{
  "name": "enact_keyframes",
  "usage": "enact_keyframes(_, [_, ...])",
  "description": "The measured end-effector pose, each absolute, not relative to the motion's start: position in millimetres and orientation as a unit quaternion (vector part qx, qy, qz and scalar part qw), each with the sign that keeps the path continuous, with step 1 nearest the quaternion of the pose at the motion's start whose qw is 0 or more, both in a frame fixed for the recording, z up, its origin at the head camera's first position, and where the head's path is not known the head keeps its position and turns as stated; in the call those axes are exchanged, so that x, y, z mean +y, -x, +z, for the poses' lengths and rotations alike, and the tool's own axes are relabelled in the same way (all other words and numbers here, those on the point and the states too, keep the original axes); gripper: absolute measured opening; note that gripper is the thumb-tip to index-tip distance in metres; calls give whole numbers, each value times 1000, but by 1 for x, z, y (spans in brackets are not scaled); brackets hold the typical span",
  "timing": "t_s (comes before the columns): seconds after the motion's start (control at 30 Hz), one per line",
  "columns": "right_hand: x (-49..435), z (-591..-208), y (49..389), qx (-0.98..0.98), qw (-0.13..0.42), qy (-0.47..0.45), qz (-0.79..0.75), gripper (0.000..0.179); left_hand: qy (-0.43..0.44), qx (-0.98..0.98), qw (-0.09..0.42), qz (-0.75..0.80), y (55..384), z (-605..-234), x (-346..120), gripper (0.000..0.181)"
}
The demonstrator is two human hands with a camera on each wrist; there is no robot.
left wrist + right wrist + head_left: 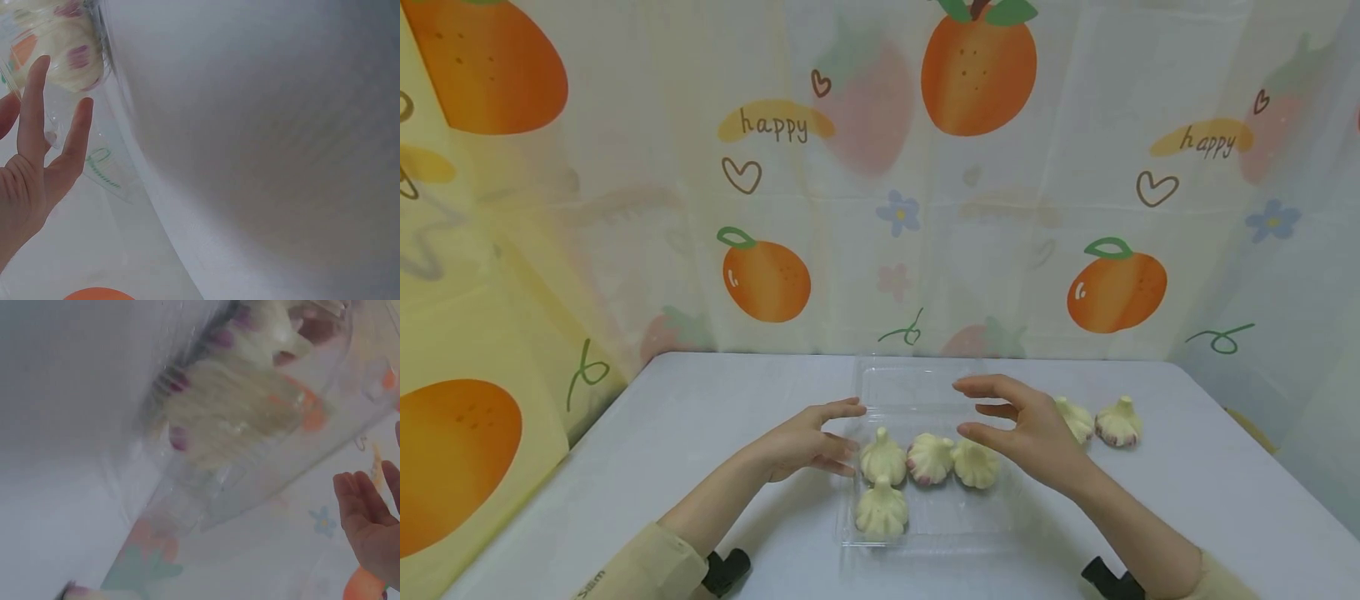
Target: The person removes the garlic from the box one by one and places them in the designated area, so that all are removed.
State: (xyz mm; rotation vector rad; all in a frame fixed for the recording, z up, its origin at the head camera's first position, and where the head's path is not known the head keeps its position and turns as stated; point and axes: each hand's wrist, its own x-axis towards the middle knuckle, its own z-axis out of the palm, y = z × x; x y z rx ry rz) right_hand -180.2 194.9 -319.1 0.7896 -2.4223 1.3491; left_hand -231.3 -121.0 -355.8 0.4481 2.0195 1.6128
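In the head view, your left hand (808, 446) reaches to the left wall of a clear plastic container (951, 517), its fingers stretched and spread; whether the fingertips touch the wall you cannot tell from here. Your right hand (1030, 429) hangs over the container's right side, thumb and fingers well apart, gripping nothing. Inside the container, three garlic bulbs (931, 458) sit side by side, and a fourth bulb (882, 508) lies on your side of the leftmost one. Two more bulbs (1118, 422) rest on the white table (737, 400) to the right, one partly hidden behind your right hand. Behind the table hangs a cloth (850, 267) printed with fruit.

In the left wrist view, your left fingers stand straight and separated beside the container, with purple-marked garlic showing through its clear wall.

In the right wrist view, much is blurred. Your right fingers, slightly bent, show at the right edge, apart from the bulbs in the container. Part of another pale, purple-marked thing shows at the bottom left.
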Motion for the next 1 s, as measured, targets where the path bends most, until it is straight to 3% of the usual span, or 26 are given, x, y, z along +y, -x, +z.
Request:
enact_keyframes(0.33, [166, -331, 178, -821, 96, -327, 457, 42, -159, 747, 256, 593, 231, -353, -119, 67])
enact_keyframes(0.77, [138, -349, 176, -814, 14, -374, 444, 39, -159, 748, 257, 592, 231, -354, -120, 67])
enact_keyframes(1.0, [130, -352, 176, -827, -22, -366, 427, 39, -162, 746, 257, 593, 230, -354, -120, 67])
